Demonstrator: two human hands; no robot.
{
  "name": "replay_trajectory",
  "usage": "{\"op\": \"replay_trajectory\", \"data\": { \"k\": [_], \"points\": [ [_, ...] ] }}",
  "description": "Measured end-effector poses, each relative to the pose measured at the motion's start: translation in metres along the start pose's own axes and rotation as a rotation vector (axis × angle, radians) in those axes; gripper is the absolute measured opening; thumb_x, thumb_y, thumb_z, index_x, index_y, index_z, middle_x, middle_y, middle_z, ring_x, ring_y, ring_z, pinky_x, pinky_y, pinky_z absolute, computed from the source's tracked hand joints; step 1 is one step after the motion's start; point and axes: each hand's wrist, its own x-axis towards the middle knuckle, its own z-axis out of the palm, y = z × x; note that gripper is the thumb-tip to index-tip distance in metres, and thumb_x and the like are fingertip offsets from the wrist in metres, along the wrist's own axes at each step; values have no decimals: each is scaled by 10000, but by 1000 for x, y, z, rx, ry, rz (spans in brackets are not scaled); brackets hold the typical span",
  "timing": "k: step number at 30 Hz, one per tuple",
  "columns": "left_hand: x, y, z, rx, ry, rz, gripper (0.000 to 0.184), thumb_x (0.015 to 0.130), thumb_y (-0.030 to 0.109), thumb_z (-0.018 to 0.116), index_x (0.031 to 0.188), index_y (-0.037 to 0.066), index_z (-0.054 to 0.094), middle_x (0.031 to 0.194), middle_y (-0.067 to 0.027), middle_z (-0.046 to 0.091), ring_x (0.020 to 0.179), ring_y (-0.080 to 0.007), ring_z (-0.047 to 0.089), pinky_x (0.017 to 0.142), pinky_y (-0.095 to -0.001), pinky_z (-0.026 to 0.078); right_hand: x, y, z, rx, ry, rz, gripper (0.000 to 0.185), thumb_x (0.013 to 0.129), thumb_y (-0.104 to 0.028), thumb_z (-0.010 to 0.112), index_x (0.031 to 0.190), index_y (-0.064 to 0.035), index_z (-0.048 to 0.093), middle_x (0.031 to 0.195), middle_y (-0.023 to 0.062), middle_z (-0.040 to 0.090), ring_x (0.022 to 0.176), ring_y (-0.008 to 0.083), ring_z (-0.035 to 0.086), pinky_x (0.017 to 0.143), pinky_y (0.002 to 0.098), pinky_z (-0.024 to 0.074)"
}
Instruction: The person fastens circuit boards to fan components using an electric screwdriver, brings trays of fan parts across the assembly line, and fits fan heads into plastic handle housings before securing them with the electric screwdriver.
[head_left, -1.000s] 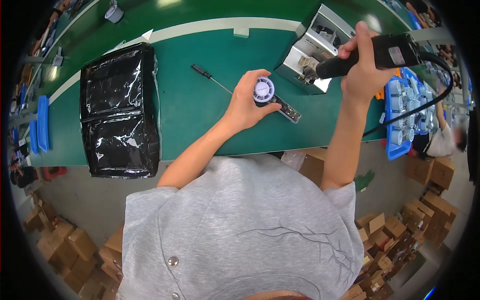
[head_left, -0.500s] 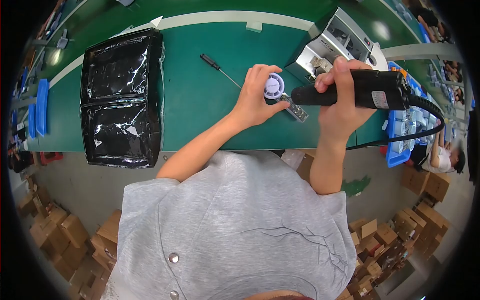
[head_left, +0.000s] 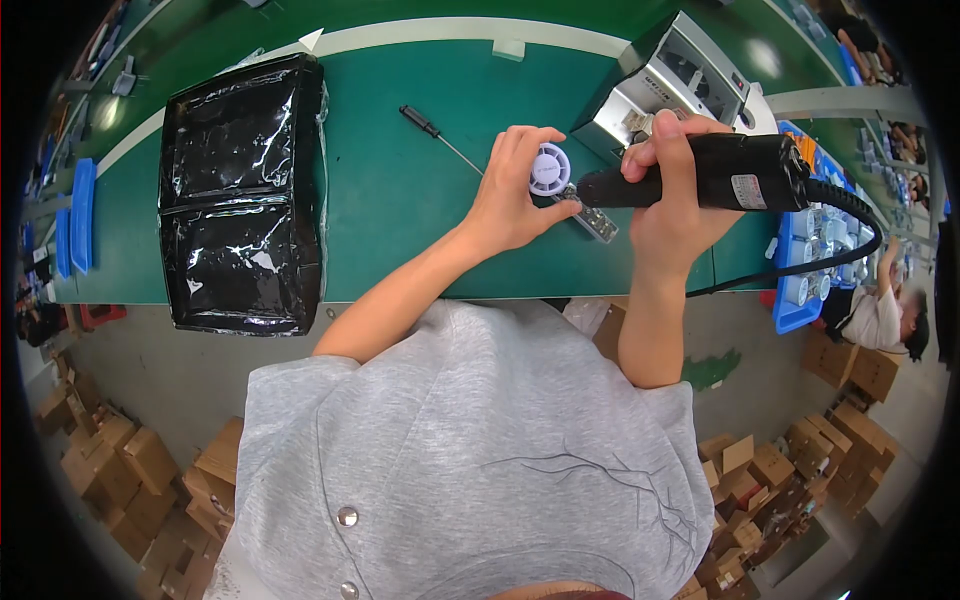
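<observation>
My left hand (head_left: 508, 200) is closed around a small handheld fan (head_left: 549, 170) with a pale lilac round head. The fan's opened handle (head_left: 598, 222) shows what look like internal parts and points down to the right. My right hand (head_left: 677, 195) grips a black electric screwdriver (head_left: 735, 172), held almost level. Its front end is over the top of the handle, close to my left thumb; the tip is hidden, so contact cannot be made out. A long screwdriver (head_left: 420, 121) with a black grip lies beside my left hand.
A silver and black machine (head_left: 668, 85) stands behind my right hand. At left lies a black plastic-wrapped package (head_left: 240, 195). Blue bins (head_left: 797, 315) with round pale parts sit at right, crossed by the tool's cable (head_left: 848, 262). A person (head_left: 880, 310) is farther right.
My right hand has shifted the electric screwdriver slightly left and up, closer to the fan. My left hand and the fan have barely moved. The person at right has moved an arm.
</observation>
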Motion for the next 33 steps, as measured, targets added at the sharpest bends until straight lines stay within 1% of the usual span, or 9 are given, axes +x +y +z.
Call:
{"op": "replay_trajectory", "data": {
  "k": [5, 7, 12, 14, 16, 17, 20, 25, 33],
  "points": [
    [0, 0, 0, 5, 2, 2, 764, 606, 81, 903, 1265, 66, 518, 1190, -147, 534, 1122, -363, 506, 955, -443, 456, -2, 7, -2, -32, -18, -43, 220, 832, 18, 801, 883, -15, 590, 689, 49, 615, 506, 105, 586, 462, 236, 471],
    [0, 1, 0, 7, -8, -9, 774, 606, 78, 904, 1272, 70, 511, 1196, -148, 531, 1124, -365, 505, 953, -443, 457, -6, 8, -3, -96, -85, -37, 189, 878, 51, 717, 930, -20, 549, 660, 78, 580, 500, 143, 542, 504, 297, 484],
    [0, -1, 0, 19, -6, -9, 772, 613, 83, 904, 1275, 73, 506, 1205, -148, 526, 1129, -368, 504, 953, -444, 459, -18, 14, -8, -98, -140, -60, 232, 876, 43, 733, 957, -25, 526, 691, 68, 567, 533, 134, 553, 543, 285, 484],
    [-2, 0, 0, 22, -8, -1, 770, 617, 87, 905, 1274, 73, 505, 1207, -147, 525, 1130, -368, 503, 955, -445, 459, -15, 16, -17, -179, -290, -125, 189, 904, 19, 707, 964, -21, 531, 698, 72, 566, 538, 147, 554, 542, 292, 485],
    [-1, 2, -1, 30, -6, -9, 753, 626, 96, 905, 1270, 66, 516, 1206, -148, 541, 1135, -363, 512, 957, -444, 460, 0, 0, -20, -59, -286, -78, 126, 941, -21, 665, 970, -11, 543, 695, 77, 566, 547, 165, 554, 546, 301, 486],
    [-1, 3, -2, 30, -6, -7, 753, 626, 96, 905, 1270, 66, 516, 1206, -148, 541, 1135, -363, 512, 957, -444, 460, 18, -4, -22, 83, -214, -111, 104, 912, 0, 700, 964, 21, 612, 770, 81, 642, 555, 123, 586, 508, 261, 483],
    [-2, 4, -3, 58, -30, -33, 734, 649, 132, 904, 1276, 44, 533, 1208, -129, 586, 1149, -343, 553, 1008, -421, 458, 65, -32, -24, -65, 98, -206, 129, 878, -27, 754, 835, 5, 637, 611, 67, 584, 468, 145, 540, 477, 273, 467],
    [2, 2, -8, 79, -22, -37, 741, 656, 136, 910, 1289, 39, 538, 1186, -143, 608, 1087, -327, 603, 967, -411, 492, 92, -19, -29, -198, 104, -223, 217, 852, -56, 799, 738, -8, 621, 596, 46, 595, 473, 121, 554, 483, 251, 446],
    [10, -6, -11, 111, 33, -40, 730, 669, 150, 921, 1278, 34, 537, 1198, -148, 611, 1089, -308, 615, 952, -403, 505, 38, -24, -35, -97, 40, -102, 187, 825, 20, 785, 817, -3, 600, 628, 78, 603, 460, 149, 574, 445, 260, 458]
  ]
}}
